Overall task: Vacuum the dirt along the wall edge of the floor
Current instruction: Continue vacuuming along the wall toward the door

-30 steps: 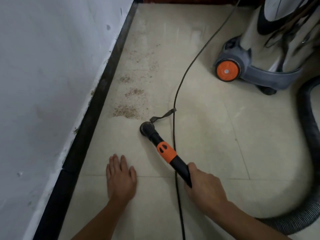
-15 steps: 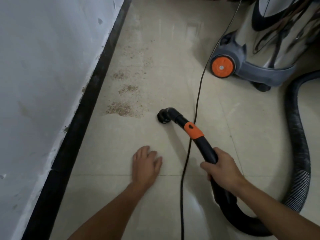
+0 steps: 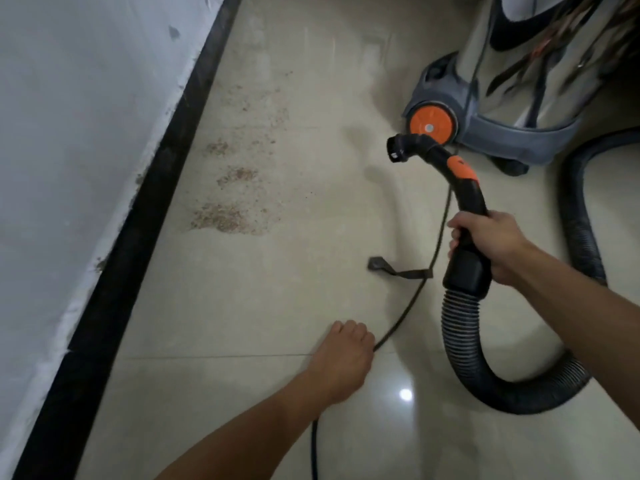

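Near, the left hand [image 3: 343,358] curls on the floor [image 3: 242,393] over the cable [image 3: 313,452], its grip seemingly closed on it. Farther right, the right hand [image 3: 491,244] grips the wand [image 3: 469,199], with the nozzle [image 3: 398,152] raised. Dirt [image 3: 221,218] lies in 3 patches on the left, beside the skirting [image 3: 149,209]. The vacuum [image 3: 519,133] stands far right.

The dirt [image 3: 225,216] lies on the floor [image 3: 242,393], just right of the baseboard [image 3: 138,220] at the foot of the wall [image 3: 86,116]. Well right of the dirt, the hose handle [image 3: 467,202] hangs above the floor, with the vacuum canister [image 3: 502,98] behind it. Nearer than the dirt and to its right, a strap [image 3: 398,271] and the cord [image 3: 408,306] lie on the floor, left of the looping hose [image 3: 464,341].
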The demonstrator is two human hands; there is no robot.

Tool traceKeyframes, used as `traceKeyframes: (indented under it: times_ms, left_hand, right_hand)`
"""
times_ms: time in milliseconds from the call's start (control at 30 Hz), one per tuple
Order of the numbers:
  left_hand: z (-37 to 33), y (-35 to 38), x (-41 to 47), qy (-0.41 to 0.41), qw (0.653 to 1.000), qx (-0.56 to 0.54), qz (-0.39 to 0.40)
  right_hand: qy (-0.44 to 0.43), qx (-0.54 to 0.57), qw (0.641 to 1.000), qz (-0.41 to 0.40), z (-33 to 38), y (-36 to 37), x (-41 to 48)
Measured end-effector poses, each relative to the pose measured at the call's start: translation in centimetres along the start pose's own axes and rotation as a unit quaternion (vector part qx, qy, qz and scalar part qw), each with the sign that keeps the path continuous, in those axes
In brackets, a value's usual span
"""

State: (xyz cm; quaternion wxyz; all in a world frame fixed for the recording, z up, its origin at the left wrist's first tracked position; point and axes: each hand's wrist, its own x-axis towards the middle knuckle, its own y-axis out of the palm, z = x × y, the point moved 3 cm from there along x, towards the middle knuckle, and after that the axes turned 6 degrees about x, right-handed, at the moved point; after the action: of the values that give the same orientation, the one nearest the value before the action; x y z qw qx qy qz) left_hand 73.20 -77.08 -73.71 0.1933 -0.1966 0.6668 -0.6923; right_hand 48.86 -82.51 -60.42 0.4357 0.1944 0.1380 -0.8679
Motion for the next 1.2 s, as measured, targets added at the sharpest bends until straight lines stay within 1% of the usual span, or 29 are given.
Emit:
traceKeyframes:
  times_ms: [67,133,233,300,400,467,533,633,733,833,933,1100,1133,1200]
  left_hand:
    - [-0.8,0.2,-0.4,0.021,1.000,-0.002,0.005]
    - [-1.0,0.0,-0.3,0.021,1.000,-0.005,0.004]
    - [-0.1,-0.9,-0.5,-0.005,1.000,-0.024,-0.013]
    - [0.9,-1.3,-1.3,-0.030,0.998,-0.042,-0.034]
    - [3.3,-1.4,-3.0,-0.084,0.993,-0.070,-0.050]
    - [5.6,-1.3,-4.1,-0.138,0.988,-0.068,-0.026]
    - [7.7,-1.2,-5.4,-0.189,0.980,-0.057,-0.009]
    - [10.6,-0.6,-8.1,-0.270,0.962,-0.044,-0.013]
    - [12.3,0.5,-11.1,-0.350,0.936,-0.044,-0.007]
    - [13.0,1.4,-12.2,-0.409,0.911,-0.058,-0.005]
    - [13.6,1.7,-11.9,-0.437,0.897,-0.058,0.009]
    - [14.4,1.5,-11.7,-0.448,0.892,-0.063,0.016]
    - [14.9,1.6,-12.1,-0.456,0.887,-0.064,0.015]
    - [16.1,1.5,-13.4,-0.492,0.868,-0.066,0.005]
  right_hand:
    - [0.016,-0.005,0.999,0.038,0.8,0.7,0.4]
    - [0.018,-0.057,0.996,0.068,0.1,1.9,-0.1]
    - [-0.013,-0.151,0.988,0.042,-2.6,3.2,-1.5]
    - [-0.037,-0.193,0.980,0.029,-4.2,3.5,-2.2]
    - [-0.058,-0.239,0.967,0.065,-5.3,4.1,-2.6]
    - [-0.074,-0.270,0.956,0.085,-5.2,5.0,-2.6]
    - [-0.089,-0.291,0.949,0.081,-4.8,6.1,-2.4]
    - [-0.103,-0.319,0.939,0.079,-4.6,8.1,-1.8]
    - [-0.109,-0.333,0.932,0.098,-4.7,9.5,-1.6]
    - [-0.100,-0.319,0.931,0.146,-5.4,8.9,-2.9]
    - [-0.094,-0.327,0.923,0.183,-7.4,7.8,-5.6]
    - [-0.105,-0.324,0.926,0.165,-9.1,8.9,-7.9]
    - [-0.107,-0.325,0.925,0.166,-9.1,9.5,-8.0]
    - [-0.111,-0.329,0.921,0.175,-9.0,10.8,-7.8]
